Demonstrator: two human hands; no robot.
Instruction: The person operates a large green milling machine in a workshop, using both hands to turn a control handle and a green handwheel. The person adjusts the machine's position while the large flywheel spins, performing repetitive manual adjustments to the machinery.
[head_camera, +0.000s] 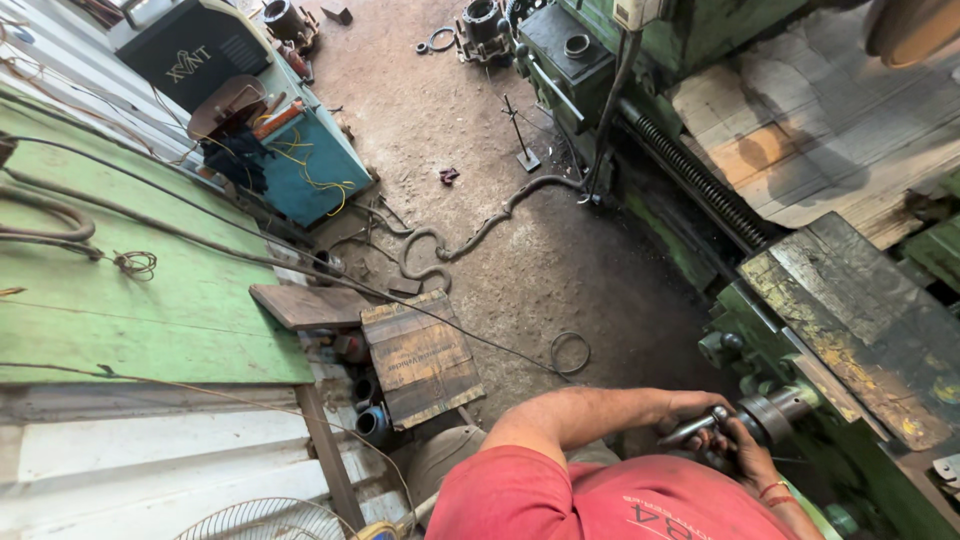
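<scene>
Down at five o'clock, we grip the metal handle (693, 428) on the green lathe (850, 340): left hand (690, 408) curled over it, right hand (745, 450) wrapped beneath, fingers pressed together. Best to turn steadily, wrists clear of the carriage edge. Open dirt floor (530, 240) lies toward eleven o'clock; a wooden crate (420, 358) crowds nine o'clock.

We see both hands, left hand (690, 408) and right hand (745, 450), meeting on the lathe's handle (695, 428) at its near end, a wooden crate (420, 358) on the floor (520, 230) just left, the bench (130, 300) beyond it.
</scene>
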